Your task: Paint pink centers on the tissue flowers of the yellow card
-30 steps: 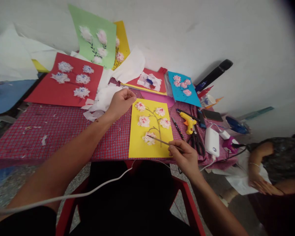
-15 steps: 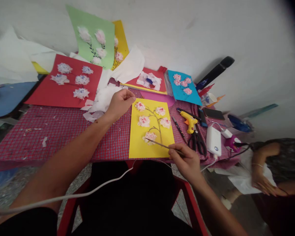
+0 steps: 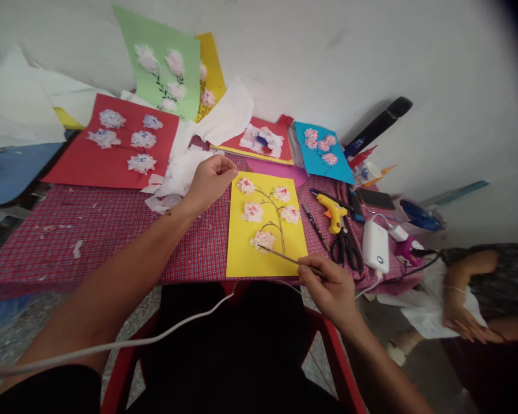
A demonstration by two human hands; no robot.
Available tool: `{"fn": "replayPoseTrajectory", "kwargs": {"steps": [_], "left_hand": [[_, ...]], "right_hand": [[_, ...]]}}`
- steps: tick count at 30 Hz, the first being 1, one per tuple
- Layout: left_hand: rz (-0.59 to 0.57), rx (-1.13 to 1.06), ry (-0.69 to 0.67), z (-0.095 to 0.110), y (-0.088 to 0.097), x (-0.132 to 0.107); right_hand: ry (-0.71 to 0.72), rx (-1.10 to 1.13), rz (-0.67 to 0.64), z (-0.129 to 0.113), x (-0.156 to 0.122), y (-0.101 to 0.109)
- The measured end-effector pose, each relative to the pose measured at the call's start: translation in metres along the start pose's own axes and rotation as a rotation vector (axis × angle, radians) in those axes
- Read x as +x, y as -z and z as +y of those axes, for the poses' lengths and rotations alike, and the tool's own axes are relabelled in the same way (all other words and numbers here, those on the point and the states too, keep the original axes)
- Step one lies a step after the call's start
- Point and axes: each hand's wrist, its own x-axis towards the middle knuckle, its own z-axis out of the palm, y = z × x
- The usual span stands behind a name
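The yellow card [image 3: 246, 256] lies at 12 o'clock on the table [image 3: 90, 241], with five tissue flowers [image 3: 252, 211] already on its drawn branches [image 3: 276, 215]. The right hand [image 3: 330, 293] pinches a thin stick [image 3: 285, 260], its tip near the lowest flower [image 3: 262, 240]. The left hand [image 3: 210, 184], bunched beside white tissue scraps [image 3: 176, 178], may hold something; I cannot tell.

Co-worker [image 3: 466, 287]: cut off by the right edge.
Blue object [image 3: 418, 216]: blurred, kind cannot be told.
Thin stick [image 3: 285, 259]: near end hidden behind the right grip [image 3: 330, 294].
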Motion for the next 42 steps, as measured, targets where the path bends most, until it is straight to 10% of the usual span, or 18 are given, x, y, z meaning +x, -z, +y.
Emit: {"fn": "replayPoseTrajectory", "kwargs": {"steps": [25, 42], "left_hand": [[0.007, -0.003, -0.022, -0.003, 0.002, 0.002], [-0.001, 0.038, -0.022, -0.001, 0.001, 0.000]], "right_hand": [[0.196, -0.119, -0.114, -0.017, 0.038, 0.000], [0.160, -0.116, -0.043, -0.004, 0.010, 0.015]]}}
